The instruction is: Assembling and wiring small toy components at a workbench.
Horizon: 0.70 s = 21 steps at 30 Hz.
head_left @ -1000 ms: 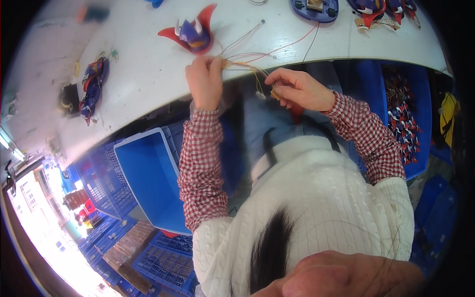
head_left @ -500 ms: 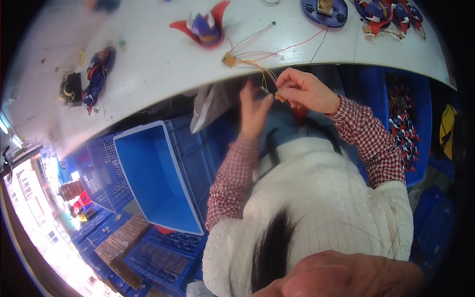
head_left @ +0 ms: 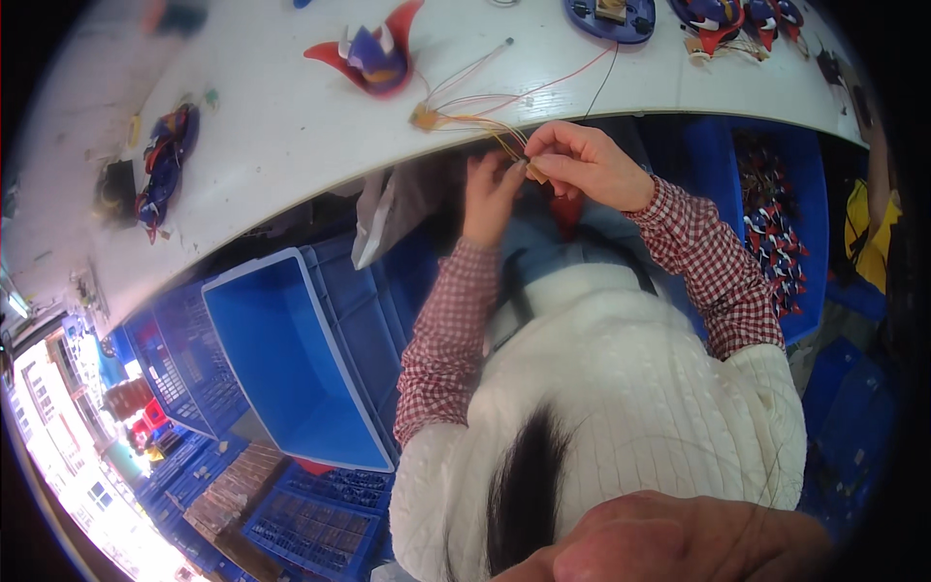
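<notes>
Just off the table's front edge, my right hand (head_left: 593, 167) pinches a small tan board (head_left: 536, 173) between thumb and fingertips. Thin red, yellow and dark wires (head_left: 490, 123) run from it to another small tan board (head_left: 423, 117) lying on the table. My left hand (head_left: 492, 199) is beside it, thumb and fingers drawn together close to the wires; what sits between them is too small to make out. Farther back lies a purple figure with red wings and white horns (head_left: 373, 58), and a wire trails from its side.
The white table (head_left: 291, 145) curves across the top. On it are a purple oval base (head_left: 613, 19), several figures (head_left: 722, 17) and more purple-red parts (head_left: 167, 170). A blue bin (head_left: 291, 364) stands at left; a blue crate of figures (head_left: 722, 194) is at right.
My left hand has come in closer to the tan board, its thumb and fingers drawing together. The right hand keeps its pinch. The whole view has shifted slightly.
</notes>
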Motion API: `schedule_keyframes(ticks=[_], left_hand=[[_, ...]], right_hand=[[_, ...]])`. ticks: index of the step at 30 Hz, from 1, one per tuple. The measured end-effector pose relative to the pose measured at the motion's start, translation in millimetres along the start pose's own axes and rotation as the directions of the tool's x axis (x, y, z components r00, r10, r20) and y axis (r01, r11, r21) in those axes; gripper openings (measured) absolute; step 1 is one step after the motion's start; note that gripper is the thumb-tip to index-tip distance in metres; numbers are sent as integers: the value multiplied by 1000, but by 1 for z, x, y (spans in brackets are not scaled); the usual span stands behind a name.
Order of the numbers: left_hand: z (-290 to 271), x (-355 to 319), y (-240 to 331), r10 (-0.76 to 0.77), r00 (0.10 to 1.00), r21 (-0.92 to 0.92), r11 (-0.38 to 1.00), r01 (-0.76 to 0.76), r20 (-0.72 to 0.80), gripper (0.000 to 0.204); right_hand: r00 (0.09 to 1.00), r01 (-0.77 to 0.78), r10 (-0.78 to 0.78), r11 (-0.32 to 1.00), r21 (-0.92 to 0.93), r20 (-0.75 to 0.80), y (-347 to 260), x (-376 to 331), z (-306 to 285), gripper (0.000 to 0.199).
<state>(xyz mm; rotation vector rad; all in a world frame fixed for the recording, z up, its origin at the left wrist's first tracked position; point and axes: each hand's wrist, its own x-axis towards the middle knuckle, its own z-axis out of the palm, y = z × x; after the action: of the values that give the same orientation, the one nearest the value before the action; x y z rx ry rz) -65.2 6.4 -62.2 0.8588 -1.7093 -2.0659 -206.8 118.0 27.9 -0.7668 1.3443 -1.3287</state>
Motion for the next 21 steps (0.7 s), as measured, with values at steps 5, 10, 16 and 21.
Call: schedule_keyframes(ticks=[5, 10, 16, 21], left_hand=[[2, -16, 28, -157, 975, -450, 867, 213, 158, 21], [0, -29, 35, 91, 968, -700, 707, 102, 233, 17], [1, -29, 39, -4, 981, -696, 705, 140, 193, 15], [3, -35, 50, -79, 989, -667, 731, 145, 127, 12]], right_hand=[[999, -2, 1, 1000, -24, -37, 2, -2, -4, 12], [1000, -12, 10, 997, -76, -23, -2, -3, -3, 11], [998, -68, 68, 995, 76, 4, -5, -3, 2, 12], [996, -74, 65, 980, 185, 58, -4, -4, 2, 11]])
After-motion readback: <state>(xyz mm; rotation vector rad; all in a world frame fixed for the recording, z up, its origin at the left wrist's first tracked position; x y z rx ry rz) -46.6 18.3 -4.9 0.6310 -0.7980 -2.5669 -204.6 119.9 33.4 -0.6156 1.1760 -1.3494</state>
